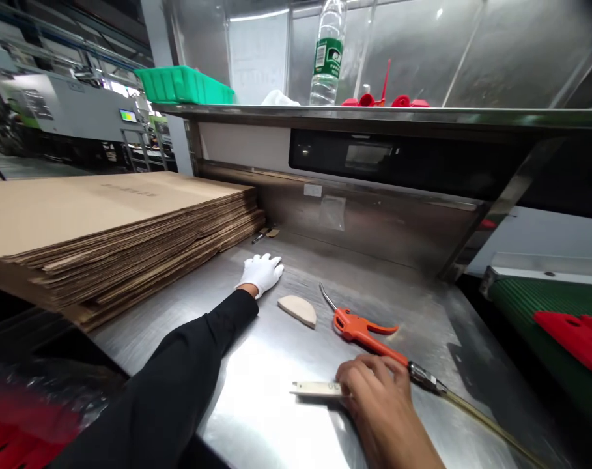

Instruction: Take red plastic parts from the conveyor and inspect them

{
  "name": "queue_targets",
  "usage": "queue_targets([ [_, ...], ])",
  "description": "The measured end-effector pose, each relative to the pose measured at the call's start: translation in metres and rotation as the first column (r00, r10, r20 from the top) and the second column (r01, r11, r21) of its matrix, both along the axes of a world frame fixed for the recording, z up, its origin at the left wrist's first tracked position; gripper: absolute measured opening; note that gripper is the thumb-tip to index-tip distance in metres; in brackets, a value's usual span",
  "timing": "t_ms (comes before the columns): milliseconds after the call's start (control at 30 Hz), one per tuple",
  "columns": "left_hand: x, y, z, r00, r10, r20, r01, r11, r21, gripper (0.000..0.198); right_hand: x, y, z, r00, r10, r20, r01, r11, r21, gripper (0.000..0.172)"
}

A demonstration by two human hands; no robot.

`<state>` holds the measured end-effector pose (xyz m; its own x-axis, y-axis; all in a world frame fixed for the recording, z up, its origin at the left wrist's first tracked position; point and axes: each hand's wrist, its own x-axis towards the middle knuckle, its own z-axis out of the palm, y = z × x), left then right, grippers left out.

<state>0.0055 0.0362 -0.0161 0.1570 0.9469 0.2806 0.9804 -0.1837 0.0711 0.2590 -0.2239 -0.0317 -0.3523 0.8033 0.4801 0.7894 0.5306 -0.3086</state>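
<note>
Where 1 hand point(378, 398) holds 1 tool point(318, 389), 1 blowgun point(357, 327) (orange) lies.

Cardboard stack point(178, 244) lies on bench point(256, 365), left; air gun point(361, 330), right, behind flat tool point(318, 389). Bottle point(327, 57) stands on far shelf point(462, 116).

Left hand point(261, 273) far out, right hand point(378, 394) close

The left arm point(193, 365) stretches forward in a long black sleeve point(232, 319). A bit of bare wrist point(249, 289) peeks out. The left hand wears a white glove point(265, 279), with its back up and its fingers point(276, 260) spread a little. The right hand is bare. Its back is up too, and its fingers point(370, 367) bend down close together in a grip. The hands are well apart.
</note>
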Motion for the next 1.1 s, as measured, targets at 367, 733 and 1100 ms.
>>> queue_targets([
  [367, -0.002, 0.0, 0.003, 1.0, -0.018, 0.009, 0.018, 1.0, 0.003, 0.044, 0.01, -0.009, 0.002, 0.997, 0.021, -0.077, -0.024, 0.999, -0.04, 0.019],
  [733, -0.005, 0.003, 0.002, 0.999, -0.033, -0.009, 0.033, 0.999, 0.017, 0.044, 0.016, -0.012, 0.01, 0.996, 0.051, -0.068, -0.051, 0.999, -0.002, 0.028],
  [1100, -0.007, 0.007, 0.001, 0.999, -0.035, -0.009, 0.035, 0.999, 0.001, 0.047, 0.016, -0.011, 0.019, 0.984, 0.099, 0.147, -0.127, 0.972, 0.195, 0.032],
])
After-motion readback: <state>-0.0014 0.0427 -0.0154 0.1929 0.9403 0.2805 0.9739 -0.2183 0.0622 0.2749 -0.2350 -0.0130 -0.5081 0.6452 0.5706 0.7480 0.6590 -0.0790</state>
